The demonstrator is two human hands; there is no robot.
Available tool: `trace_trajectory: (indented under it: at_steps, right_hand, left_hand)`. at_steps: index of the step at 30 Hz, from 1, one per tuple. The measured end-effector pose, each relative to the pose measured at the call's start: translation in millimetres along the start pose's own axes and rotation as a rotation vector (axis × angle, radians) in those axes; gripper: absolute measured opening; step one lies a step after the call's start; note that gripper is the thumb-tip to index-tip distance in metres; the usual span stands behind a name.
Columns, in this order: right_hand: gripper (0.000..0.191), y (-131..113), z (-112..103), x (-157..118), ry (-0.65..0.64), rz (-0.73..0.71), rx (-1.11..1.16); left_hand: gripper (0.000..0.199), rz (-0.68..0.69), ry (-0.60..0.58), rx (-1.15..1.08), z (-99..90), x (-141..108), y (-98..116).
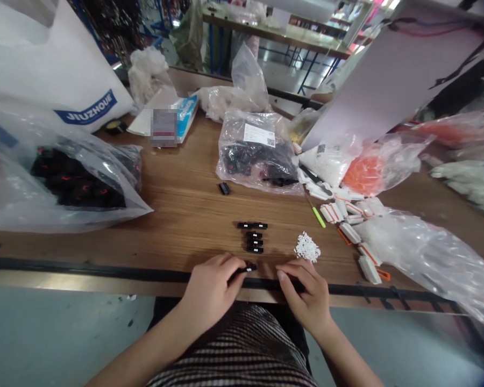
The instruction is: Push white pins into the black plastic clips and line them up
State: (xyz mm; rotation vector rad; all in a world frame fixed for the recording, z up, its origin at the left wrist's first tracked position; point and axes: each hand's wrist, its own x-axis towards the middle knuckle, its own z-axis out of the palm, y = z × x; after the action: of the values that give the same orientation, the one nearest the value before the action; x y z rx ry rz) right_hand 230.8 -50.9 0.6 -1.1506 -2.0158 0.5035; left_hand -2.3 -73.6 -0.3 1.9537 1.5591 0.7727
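Observation:
My left hand (214,282) is at the table's front edge, thumb and fingers closed on a small black part (248,267) with white dots. To its right, my right hand (304,287) rests by the edge with thumb and index tips near each other; whether something tiny is between them cannot be made out. Beyond the hands, several similar black parts (255,242) lie in a short column, with two more end to end (252,226) above them. A heap of tiny white pieces (307,246) lies just beyond my right hand.
A lone black piece (225,188) lies farther back. Clear bags of black parts stand left (80,183) and at the back (258,153). On the right are a green-handled tool (318,217), white-and-orange pieces (350,232), and a bag of orange parts (365,169).

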Motion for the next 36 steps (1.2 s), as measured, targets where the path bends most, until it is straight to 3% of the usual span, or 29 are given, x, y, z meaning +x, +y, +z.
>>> trace_trajectory:
  at_steps: [4,7,12,17,21,25,27,31,36]
  right_hand:
    - [0.009,6,5,-6,0.029,0.02,-0.017]
    - [0.007,5,6,-6,0.023,0.017,-0.037]
    - [0.008,5,6,-5,0.012,0.025,-0.057]
    - [0.006,7,7,-6,0.011,0.0,-0.064]
    - [0.006,8,7,-6,0.006,-0.014,-0.058]
    - [0.006,8,8,-5,0.019,-0.01,-0.056]
    - [0.006,8,8,-5,0.033,0.0,-0.056]
    - [0.007,7,6,-5,0.053,0.02,-0.048]
    - [0.01,5,5,-5,0.038,0.033,-0.048]
  left_hand:
    - [0.007,-0.103,0.106,0.16,-27.5,15,-18]
    - [0.006,-0.116,0.091,0.206,-37.7,33,-25]
    - [0.01,-0.098,0.048,0.185,-29.9,53,-21]
    - [0.012,-0.115,0.044,0.17,-27.4,56,-16]
    - [0.014,-0.084,0.035,0.125,-49.0,66,-19]
    - [0.026,0.052,0.113,0.338,-73.2,103,-30]
    - [0.034,0.115,0.034,0.507,-78.0,125,-39]
    - [0.031,0.159,-0.082,0.561,-75.5,154,-55]
    - [0.025,0.137,-0.125,0.586,-74.6,144,-61]
